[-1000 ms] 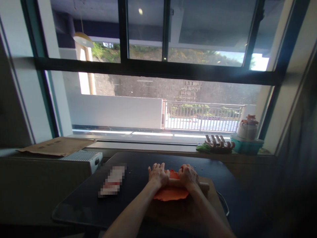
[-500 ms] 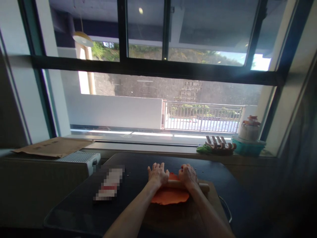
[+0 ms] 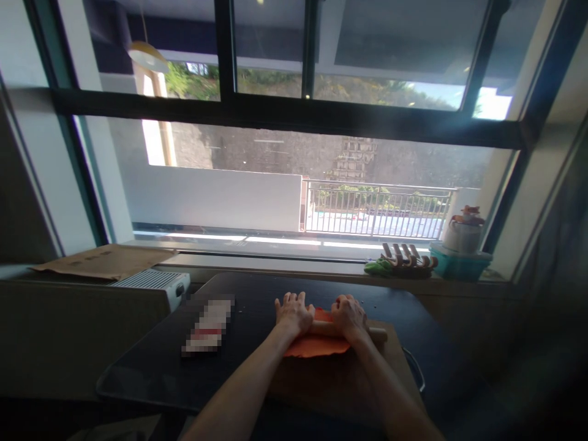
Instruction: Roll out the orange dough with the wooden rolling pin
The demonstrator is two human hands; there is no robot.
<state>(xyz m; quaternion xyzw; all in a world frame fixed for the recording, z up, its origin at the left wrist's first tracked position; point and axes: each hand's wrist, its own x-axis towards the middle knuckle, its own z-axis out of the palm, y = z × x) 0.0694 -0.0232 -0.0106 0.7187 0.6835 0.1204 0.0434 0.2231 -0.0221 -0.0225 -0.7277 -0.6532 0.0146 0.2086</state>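
Note:
A flat sheet of orange dough (image 3: pixel 316 346) lies on a wooden board (image 3: pixel 340 383) on a dark table (image 3: pixel 248 294). A wooden rolling pin (image 3: pixel 374 334) rests across the dough's far part. My left hand (image 3: pixel 294 313) presses on the pin's left part with its fingers stretched forward. My right hand (image 3: pixel 350 316) presses on the pin's right part, fingers curved over it. Both forearms reach in from the bottom edge.
A blurred-out white and red item (image 3: pixel 207 326) lies on the table to the left. A white appliance (image 3: pixel 156 283) and brown cardboard (image 3: pixel 101 260) sit left of the table. On the windowsill at right are a wooden rack (image 3: pixel 408 257) and a teal container (image 3: pixel 459 264).
The pin and both hands stay over the far part of the orange dough. The view has tilted slightly, so everything sits a little higher in the picture.

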